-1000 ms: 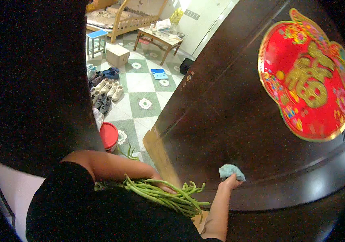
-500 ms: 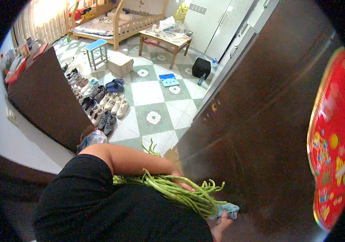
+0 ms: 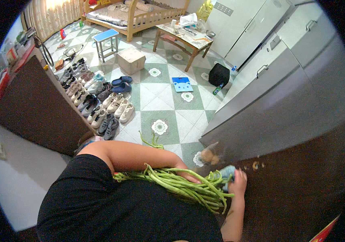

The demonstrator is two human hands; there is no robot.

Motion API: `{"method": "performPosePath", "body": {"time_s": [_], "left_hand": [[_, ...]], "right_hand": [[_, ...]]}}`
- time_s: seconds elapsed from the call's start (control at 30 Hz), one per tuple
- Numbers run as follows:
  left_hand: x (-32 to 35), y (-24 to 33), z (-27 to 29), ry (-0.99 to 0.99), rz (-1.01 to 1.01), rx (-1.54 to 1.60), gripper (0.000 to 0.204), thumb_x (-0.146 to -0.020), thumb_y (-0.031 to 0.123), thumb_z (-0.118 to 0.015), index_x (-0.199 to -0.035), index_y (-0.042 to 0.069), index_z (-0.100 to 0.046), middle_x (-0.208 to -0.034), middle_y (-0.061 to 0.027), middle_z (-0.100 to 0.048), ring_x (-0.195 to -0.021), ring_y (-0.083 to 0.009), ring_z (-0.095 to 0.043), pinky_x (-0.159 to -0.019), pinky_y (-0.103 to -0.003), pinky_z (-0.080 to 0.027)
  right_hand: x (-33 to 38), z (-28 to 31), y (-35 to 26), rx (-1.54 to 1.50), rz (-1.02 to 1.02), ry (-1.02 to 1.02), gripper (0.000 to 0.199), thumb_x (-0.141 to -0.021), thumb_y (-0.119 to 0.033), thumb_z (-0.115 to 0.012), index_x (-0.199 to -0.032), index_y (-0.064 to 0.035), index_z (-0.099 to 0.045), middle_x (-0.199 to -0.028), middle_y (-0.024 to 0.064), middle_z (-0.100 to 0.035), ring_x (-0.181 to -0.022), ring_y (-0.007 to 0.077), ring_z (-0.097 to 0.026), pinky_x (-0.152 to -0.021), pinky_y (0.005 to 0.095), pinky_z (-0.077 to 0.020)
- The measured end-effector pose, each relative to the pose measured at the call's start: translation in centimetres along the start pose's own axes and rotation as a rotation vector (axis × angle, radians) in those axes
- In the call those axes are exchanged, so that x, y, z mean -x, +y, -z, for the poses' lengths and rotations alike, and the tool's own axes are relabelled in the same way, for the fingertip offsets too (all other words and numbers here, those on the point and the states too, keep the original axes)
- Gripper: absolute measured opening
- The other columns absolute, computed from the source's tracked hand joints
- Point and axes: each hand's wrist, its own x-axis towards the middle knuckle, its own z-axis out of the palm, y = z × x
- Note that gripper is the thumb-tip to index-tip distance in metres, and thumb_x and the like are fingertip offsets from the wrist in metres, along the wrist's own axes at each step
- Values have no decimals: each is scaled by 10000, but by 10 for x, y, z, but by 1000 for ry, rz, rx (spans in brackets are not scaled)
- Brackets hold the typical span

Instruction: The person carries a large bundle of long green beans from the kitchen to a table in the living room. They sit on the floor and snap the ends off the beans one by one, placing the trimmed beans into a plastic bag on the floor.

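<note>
Beans, head view: a bundle of long green beans (image 3: 180, 186) lies across the black shirt (image 3: 132, 209); a snug, uncrushing hold should suit, with loose ends clear of the brown door (image 3: 297, 181).
Left hand (image 3: 189, 176): curled over the bundle, clasping it to the body; fingertips partly hidden.
Right hand (image 3: 239, 182): closed around a pale blue cloth (image 3: 226, 172), near the bean tips.
</note>
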Motion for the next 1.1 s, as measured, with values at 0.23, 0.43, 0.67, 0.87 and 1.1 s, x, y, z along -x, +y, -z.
{"method": "performPosePath", "body": {"time_s": [0.23,0.43,0.67,0.87,1.1], "left_hand": [[95,-26,134,86,-37,-15,602,-880,484,-283,-1292,45,-280,-1308,-117,-329,-1163,-231,-334,-978,-335,-257],[163,-49,230,118,22,64,598,-881,480,-288,-1290,44,-284,-1305,-113,-334,-1161,-224,-334,-976,-332,-259],[199,-59,367,140,58,139,592,-882,472,-305,-1291,44,-291,-1282,-96,-363,-1128,-192,-346,-952,-319,-277],[230,-46,519,170,143,166,608,-872,494,-302,-1285,48,-302,-1293,-114,-351,-1146,-212,-338,-963,-325,-266],[276,-41,657,226,179,239,598,-874,488,-305,-1271,41,-323,-1275,-127,-376,-1142,-224,-353,-965,-334,-270]], "right_hand": [[-151,-83,85,491,-570,-863,310,-753,-70,-554,-1048,-9,-482,-1001,149,-545,-951,278,-530,-822,387,-433],[-181,-128,137,641,-692,-1346,272,-824,-177,-433,-972,2,-576,-1050,145,-544,-884,263,-552,-717,379,-451],[-195,-169,164,631,-597,-1468,303,-811,-234,-476,-1025,-35,-555,-1037,145,-543,-897,289,-535,-734,402,-435],[-252,-143,110,-811,-1492,-1016,288,-773,-243,-553,-976,-39,-576,-1005,141,-561,-802,282,-578,-641,408,-471],[-489,-280,135,-1262,-1164,-815,338,-760,-124,-540,-1082,-54,-463,-953,101,-551,-742,219,-554,-595,356,-458]]}}
